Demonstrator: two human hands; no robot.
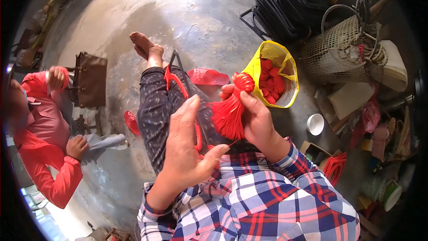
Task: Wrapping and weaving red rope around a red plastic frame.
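Smooth grey floor (pixel 196 40) spreads around a yellow bag (pixel 281 52) filled with red pieces (pixel 271 85). Just to the bag's near left, the red tassel (pixel 228 114) hangs with its bound head clamped in the right hand (pixel 261 122). Farther left of the bag, the left hand (pixel 183 138) is spread open, apart from the right. Right of the bag lies a wire basket (pixel 332 56); nearer the person than the bag sits a white bowl (pixel 315 124).

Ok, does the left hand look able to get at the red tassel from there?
Probably yes: the left hand is open beside the red tassel, with nothing visible blocking it. The right hand grips the tassel's upper part, leaving the strands free.
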